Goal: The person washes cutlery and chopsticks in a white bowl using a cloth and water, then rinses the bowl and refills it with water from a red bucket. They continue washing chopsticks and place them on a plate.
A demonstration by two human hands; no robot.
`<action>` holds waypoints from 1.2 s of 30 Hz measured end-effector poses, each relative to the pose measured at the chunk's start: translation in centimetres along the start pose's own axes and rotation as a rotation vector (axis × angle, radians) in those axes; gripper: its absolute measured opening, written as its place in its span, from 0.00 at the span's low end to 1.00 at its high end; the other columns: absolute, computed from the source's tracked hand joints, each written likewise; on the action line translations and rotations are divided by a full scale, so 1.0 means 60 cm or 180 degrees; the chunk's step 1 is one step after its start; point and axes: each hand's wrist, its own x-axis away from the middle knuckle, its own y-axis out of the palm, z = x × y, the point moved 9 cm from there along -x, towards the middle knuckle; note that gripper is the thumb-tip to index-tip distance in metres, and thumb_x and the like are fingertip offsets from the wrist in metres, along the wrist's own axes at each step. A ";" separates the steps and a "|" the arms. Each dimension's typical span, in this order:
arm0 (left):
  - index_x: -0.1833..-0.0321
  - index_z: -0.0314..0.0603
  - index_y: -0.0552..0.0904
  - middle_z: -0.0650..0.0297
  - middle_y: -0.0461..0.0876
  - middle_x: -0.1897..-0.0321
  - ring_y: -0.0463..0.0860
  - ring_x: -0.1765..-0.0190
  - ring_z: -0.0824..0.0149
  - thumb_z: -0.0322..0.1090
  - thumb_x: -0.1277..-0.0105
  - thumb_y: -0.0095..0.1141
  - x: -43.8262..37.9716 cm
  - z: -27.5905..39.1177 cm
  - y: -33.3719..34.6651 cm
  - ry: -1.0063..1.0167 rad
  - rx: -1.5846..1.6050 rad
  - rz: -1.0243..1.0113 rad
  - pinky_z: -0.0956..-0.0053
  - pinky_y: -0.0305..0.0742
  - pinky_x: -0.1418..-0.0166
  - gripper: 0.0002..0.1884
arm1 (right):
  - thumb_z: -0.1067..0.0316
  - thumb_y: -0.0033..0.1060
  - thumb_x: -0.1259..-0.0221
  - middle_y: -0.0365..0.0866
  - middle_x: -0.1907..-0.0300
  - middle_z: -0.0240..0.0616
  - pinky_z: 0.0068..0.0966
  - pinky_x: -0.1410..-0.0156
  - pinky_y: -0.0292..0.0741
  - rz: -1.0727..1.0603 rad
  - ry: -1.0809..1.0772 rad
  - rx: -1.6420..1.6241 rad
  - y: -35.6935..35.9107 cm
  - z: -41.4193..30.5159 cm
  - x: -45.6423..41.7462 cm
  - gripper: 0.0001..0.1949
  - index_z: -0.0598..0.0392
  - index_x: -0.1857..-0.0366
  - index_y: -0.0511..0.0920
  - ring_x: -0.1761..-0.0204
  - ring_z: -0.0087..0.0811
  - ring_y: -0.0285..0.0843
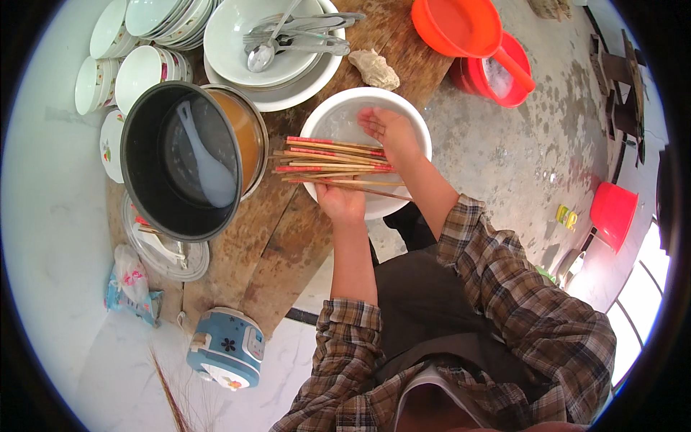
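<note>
A bundle of wooden chopsticks (334, 156) with red-banded ends lies across my left hand (341, 202), which holds it from below over a white basin (426, 129). Clear water shows inside the basin. My right hand (390, 132) is over the basin, beside the right ends of the chopsticks. Its fingers are extended and nothing is seen in them. Left of the bundle stands a dark inner pot (146, 162) with a pale plastic rice paddle (208, 167) in it.
Stacked bowls (140, 75), a large white bowl (227, 43) with spoons and forks (302, 35), and a loofah-like scrubber (375, 69) share the wooden table (280, 232). A blue rice cooker (227, 345) stands near its end. A red dipper (459, 27) rests over a bucket (486, 81) of suds.
</note>
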 end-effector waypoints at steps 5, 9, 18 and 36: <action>0.41 0.44 0.70 0.62 0.68 0.39 0.65 0.37 0.61 0.48 0.30 0.36 -0.003 0.002 -0.017 0.0155 -0.0027 0.0326 0.57 0.57 0.33 0.22 | 0.64 0.43 0.34 0.79 0.58 0.45 0.31 0.43 0.69 0.0106 0.0138 -0.0350 0.005 0.010 -0.029 0.13 0.64 0.61 0.76 0.53 0.36 0.76; 0.42 0.43 0.70 0.62 0.69 0.41 0.67 0.38 0.61 0.47 0.31 0.37 -0.009 -0.008 0.001 0.0036 -0.0158 0.0061 0.61 0.59 0.33 0.21 | 0.65 0.48 0.37 0.80 0.62 0.44 0.31 0.45 0.72 -0.0778 0.0504 -0.0238 0.056 0.033 -0.026 0.12 0.64 0.63 0.77 0.56 0.36 0.78; 0.44 0.41 0.72 0.54 0.71 0.43 0.71 0.42 0.59 0.48 0.33 0.39 -0.032 -0.003 0.004 0.0061 -0.0390 0.0058 0.61 0.66 0.38 0.22 | 0.63 0.47 0.37 0.81 0.62 0.42 0.31 0.46 0.71 -0.0331 -0.1221 0.2446 0.091 -0.056 0.064 0.14 0.64 0.62 0.78 0.55 0.38 0.78; 0.30 0.45 0.51 0.59 0.50 0.30 0.51 0.29 0.60 0.56 0.30 0.28 0.023 0.023 0.124 0.0401 -0.1490 -0.1174 0.64 0.44 0.27 0.31 | 0.52 0.39 0.35 0.62 0.41 0.59 0.44 0.29 0.47 -0.0668 -0.2354 0.3317 0.167 -0.021 0.222 0.27 0.67 0.42 0.62 0.32 0.53 0.49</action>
